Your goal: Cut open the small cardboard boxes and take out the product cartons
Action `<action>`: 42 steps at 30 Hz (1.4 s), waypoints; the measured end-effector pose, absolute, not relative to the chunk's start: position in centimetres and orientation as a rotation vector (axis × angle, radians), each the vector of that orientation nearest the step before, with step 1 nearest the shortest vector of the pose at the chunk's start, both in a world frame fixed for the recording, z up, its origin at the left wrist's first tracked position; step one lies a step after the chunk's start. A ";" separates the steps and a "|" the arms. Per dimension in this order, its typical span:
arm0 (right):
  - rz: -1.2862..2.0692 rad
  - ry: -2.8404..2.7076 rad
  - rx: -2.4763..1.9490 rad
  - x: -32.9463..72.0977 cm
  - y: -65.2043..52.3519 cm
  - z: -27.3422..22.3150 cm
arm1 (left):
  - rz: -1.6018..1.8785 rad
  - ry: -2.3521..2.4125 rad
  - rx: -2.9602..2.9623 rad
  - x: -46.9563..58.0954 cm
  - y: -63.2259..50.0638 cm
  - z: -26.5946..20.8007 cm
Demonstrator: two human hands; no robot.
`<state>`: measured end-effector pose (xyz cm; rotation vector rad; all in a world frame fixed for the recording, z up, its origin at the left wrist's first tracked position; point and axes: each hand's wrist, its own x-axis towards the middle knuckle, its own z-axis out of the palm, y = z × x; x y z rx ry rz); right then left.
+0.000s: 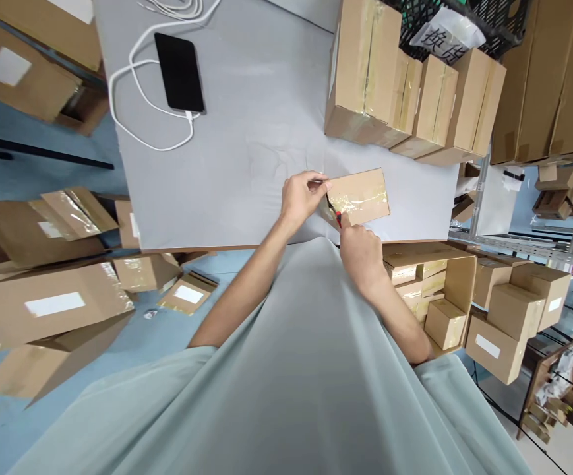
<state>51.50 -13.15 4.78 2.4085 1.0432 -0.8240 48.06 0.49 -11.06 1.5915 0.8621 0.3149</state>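
Note:
A small cardboard box [362, 191] with clear tape along its top lies near the table's front edge. My left hand [300, 198] is at the box's left end, thumb and fingers closed on its upper left edge. My right hand [362, 254] is closed round a small red and black box cutter [337, 216], index finger stretched along it. Its dark tip meets the box's left end, by the tape. Most of the cutter's handle is hidden under the right hand.
A black phone [180, 72] on a white cable [135, 53] lies at the table's back left. Several taped boxes [365, 72] stand at the back right, before a black crate [494, 20]. An open carton [467, 290] of boxes sits below right. More boxes [53, 297] cover the left floor.

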 end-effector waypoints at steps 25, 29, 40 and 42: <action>-0.701 0.724 3.021 55.7 -26.2 5.6 | 0.445 0.734 2.023 49.9 -3.3 -8.5; -0.649 0.717 3.197 57.4 -27.7 4.2 | 0.367 0.494 2.160 53.1 -6.5 -7.9; -0.743 0.896 3.105 60.5 -25.3 1.2 | 0.314 0.501 2.256 54.7 -8.1 -9.4; -0.732 0.941 3.043 61.5 -24.2 0.7 | 0.318 0.507 2.272 54.8 -8.1 -9.4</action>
